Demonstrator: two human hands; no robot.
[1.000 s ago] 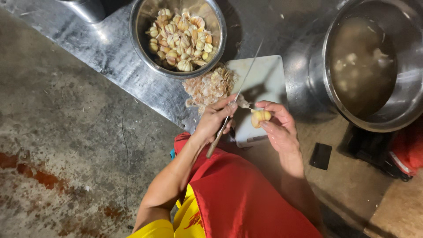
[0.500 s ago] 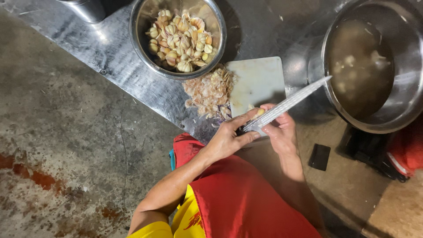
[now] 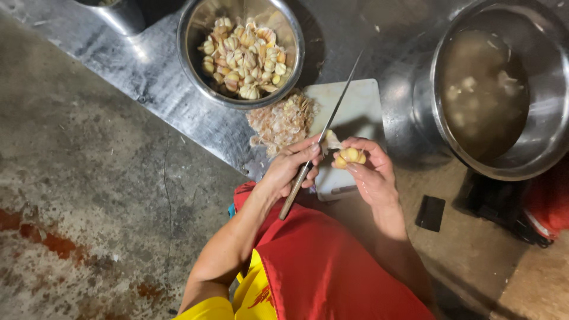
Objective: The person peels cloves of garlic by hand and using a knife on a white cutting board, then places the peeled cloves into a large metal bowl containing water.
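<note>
My left hand [image 3: 291, 168] grips a long thin knife [image 3: 332, 118] by its wooden handle, with the blade pointing away over a white cutting board [image 3: 361, 109]. My right hand [image 3: 371, 173] holds a yellowish garlic clove [image 3: 348, 156] in its fingertips, right beside the blade, with a bit of loose skin at the knife. A pile of papery garlic skins [image 3: 283, 122] lies on the board's left edge. Beyond it a steel bowl [image 3: 195, 65] holds several unpeeled garlic cloves [image 3: 244, 57].
A big steel pot [image 3: 551, 136] of cloudy water with pale pieces stands at the right. All of it rests on a metal tabletop [image 3: 148, 65]. Stained concrete floor [image 3: 89, 195] lies to the left. A small dark flat object [image 3: 430, 213] lies on the floor near my red apron [image 3: 320, 266].
Half a second ago the blade pointed right toward the pot, over my right hand. It has swung back to point away, and the clove shows again in my right fingers.
</note>
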